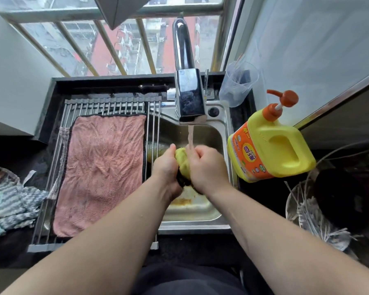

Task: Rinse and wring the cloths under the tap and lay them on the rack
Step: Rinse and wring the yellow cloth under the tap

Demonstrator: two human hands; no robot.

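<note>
Leaning over the steel sink [192,218], we have both hands wrapped round the yellow cloth [183,160], dead centre and right under the running water [190,135]. The left hand [167,165] clamps the cloth from 9 o'clock, fingers curled tight. The right hand [207,167] grips it from 3 o'clock, and the stream lands where its knuckles meet the fabric. A dark edge of the cloth hangs out below the fists, above the stained basin floor.

The chrome tap [189,96] arches in from 12 o'clock, its square spout pouring straight down. At 9 o'clock the roll-up rack [107,106] covers the left part of the sink, and a pink cloth [100,171] lies spread flat on its rods, dark trim showing along the edges. Further out at 8 o'clock, a heap of striped cloths [11,205] sits crumpled on the dark countertop [190,245].

Over at 3 o'clock stands a yellow detergent jug [271,150] with an orange pump, just beside the sink rim. A clear plastic cup [239,84] is at 1 o'clock, by the tap's base. At 4 o'clock there's a round wire basket [313,213], its contents too dark to make out.

Beyond the tap, a barred window [124,50] looks down on buildings far below. Pale walls close in on both sides.
</note>
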